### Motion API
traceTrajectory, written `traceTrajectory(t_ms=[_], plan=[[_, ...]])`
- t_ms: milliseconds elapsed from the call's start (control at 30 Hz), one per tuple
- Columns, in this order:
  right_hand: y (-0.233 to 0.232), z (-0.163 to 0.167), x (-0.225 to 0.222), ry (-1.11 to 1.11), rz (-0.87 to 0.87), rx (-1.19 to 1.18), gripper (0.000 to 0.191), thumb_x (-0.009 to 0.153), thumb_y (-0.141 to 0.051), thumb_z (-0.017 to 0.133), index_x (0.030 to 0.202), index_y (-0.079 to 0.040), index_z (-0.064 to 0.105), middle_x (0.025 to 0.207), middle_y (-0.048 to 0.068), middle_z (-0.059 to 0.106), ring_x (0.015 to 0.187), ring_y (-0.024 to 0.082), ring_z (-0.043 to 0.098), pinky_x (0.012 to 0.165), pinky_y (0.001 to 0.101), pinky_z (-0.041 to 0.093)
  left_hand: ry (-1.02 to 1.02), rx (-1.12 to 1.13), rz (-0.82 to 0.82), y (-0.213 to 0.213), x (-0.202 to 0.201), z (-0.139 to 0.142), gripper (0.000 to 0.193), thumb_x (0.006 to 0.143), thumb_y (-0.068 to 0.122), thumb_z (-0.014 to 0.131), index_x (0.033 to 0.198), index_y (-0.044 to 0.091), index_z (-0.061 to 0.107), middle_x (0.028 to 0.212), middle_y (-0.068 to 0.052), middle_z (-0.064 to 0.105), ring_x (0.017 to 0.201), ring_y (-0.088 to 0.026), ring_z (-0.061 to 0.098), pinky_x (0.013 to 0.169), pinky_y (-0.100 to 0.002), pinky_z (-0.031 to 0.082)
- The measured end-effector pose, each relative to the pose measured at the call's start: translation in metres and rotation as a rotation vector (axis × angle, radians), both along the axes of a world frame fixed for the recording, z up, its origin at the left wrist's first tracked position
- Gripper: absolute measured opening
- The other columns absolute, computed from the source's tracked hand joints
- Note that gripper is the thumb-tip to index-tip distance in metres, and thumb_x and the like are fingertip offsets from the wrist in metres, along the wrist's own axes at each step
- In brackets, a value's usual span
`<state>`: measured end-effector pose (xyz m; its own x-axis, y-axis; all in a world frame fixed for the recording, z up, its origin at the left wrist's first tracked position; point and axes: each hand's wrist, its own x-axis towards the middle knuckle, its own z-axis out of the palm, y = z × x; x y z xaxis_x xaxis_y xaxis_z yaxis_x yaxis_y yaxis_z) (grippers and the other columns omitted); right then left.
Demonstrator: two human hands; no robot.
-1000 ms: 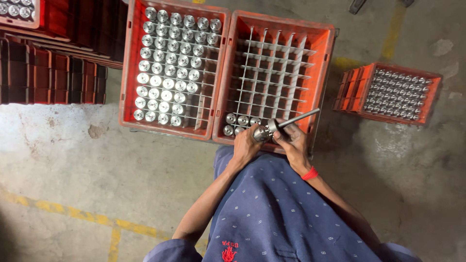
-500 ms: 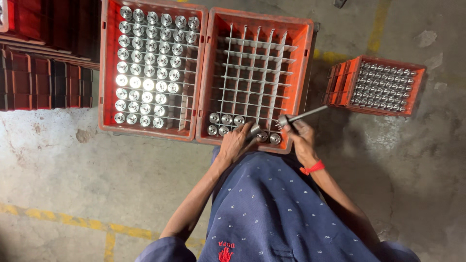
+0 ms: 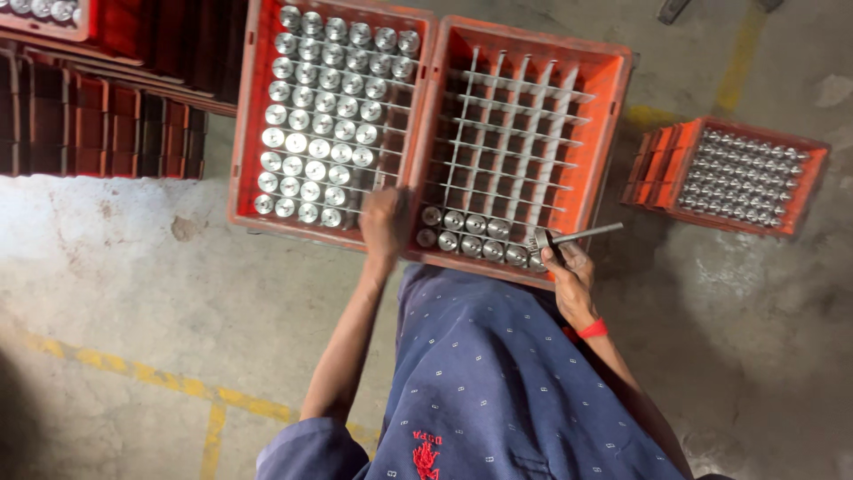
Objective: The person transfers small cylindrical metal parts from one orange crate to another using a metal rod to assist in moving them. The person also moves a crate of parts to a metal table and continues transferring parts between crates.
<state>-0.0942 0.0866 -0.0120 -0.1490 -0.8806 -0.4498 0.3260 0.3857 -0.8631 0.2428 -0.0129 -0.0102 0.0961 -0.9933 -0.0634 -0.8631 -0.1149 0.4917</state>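
Reaching left hand (image 3: 385,222) sits at the near edge of the full crate (image 3: 330,120), centre-left of frame, fingers curled over the metal cylinders (image 3: 306,191); whether it grips one, cannot tell. Right hand (image 3: 569,271), lower right of the gridded crate (image 3: 524,142), pinches a thin rod (image 3: 582,235), long axis running right and slightly up

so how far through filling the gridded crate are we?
Early. The gridded crate has only its nearest rows filled with metal cylinders; most cells are empty. Left hand is at the full crate; right hand holds a metal rod at the crate's near edge.
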Motion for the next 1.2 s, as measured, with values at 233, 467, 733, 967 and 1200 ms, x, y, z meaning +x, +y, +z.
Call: traceTrajectory(t_ms=[233, 467, 733, 967, 1200], plan=[[-0.014, 0.005, 0.04, -0.008, 0.058, -0.003, 0.044, 0.094, -0.004, 0.072, 0.135, 0.006, 0.06, 0.129, 0.011, 0.067, 0.12, 0.016, 0.06, 0.104, 0.0291, 0.046, -0.085, -0.349, -0.06, -0.069, 0.068, -0.009, 0.046, 0.078, 0.018, 0.085, 0.119, 0.005, 0.069, 0.138, -0.026, 0.05, 0.132, -0.046, 0.044, 0.106, -0.056, 0.039], [-0.015, 0.009, 0.053, 0.064, 0.085, -0.021, 0.05, 0.092, -0.01, 0.073, 0.138, 0.007, 0.058, 0.134, 0.012, 0.066, 0.125, 0.017, 0.059, 0.107, 0.03, 0.044, 0.254, -0.398, -0.128, -0.067, 0.085, 0.041, 0.049, 0.07, 0.025, 0.092, 0.11, 0.007, 0.071, 0.136, -0.022, 0.053, 0.131, -0.037, 0.044, 0.111, -0.054, 0.04], [-0.027, 0.035, 0.069, 0.071, 0.156, -0.045, 0.048, 0.09, -0.009, 0.076, 0.134, 0.005, 0.062, 0.128, 0.011, 0.068, 0.12, 0.016, 0.061, 0.101, 0.0285, 0.048, 0.503, 0.264, 0.074, -0.04, -0.011, 0.051, 0.037, 0.099, 0.022, 0.081, 0.085, -0.01, 0.069, 0.083, -0.026, 0.069, 0.07, -0.042, 0.062, 0.064, -0.049, 0.044], [-0.03, 0.054, 0.056, 0.019, 0.112, -0.06, 0.052, 0.092, -0.01, 0.078, 0.139, 0.005, 0.062, 0.122, 0.013, 0.069, 0.105, 0.017, 0.063, 0.088, 0.0293, 0.052, 0.51, 0.257, -0.28, 0.036, -0.085, 0.017, 0.035, 0.073, 0.014, 0.081, 0.105, 0.006, 0.068, 0.092, -0.019, 0.074, 0.088, -0.039, 0.073, 0.075, -0.045, 0.055], [-0.008, 0.031, 0.027, 0.039, 0.297, -0.272, 0.056, 0.091, -0.009, 0.078, 0.14, 0.006, 0.055, 0.14, 0.015, 0.062, 0.129, 0.021, 0.06, 0.111, 0.0324, 0.048, 0.512, 0.442, -0.435, 0.048, -0.118, 0.021, 0.046, 0.073, 0.027, 0.082, 0.115, 0.01, 0.072, 0.098, -0.021, 0.076, 0.095, -0.038, 0.074, 0.082, -0.046, 0.056]])
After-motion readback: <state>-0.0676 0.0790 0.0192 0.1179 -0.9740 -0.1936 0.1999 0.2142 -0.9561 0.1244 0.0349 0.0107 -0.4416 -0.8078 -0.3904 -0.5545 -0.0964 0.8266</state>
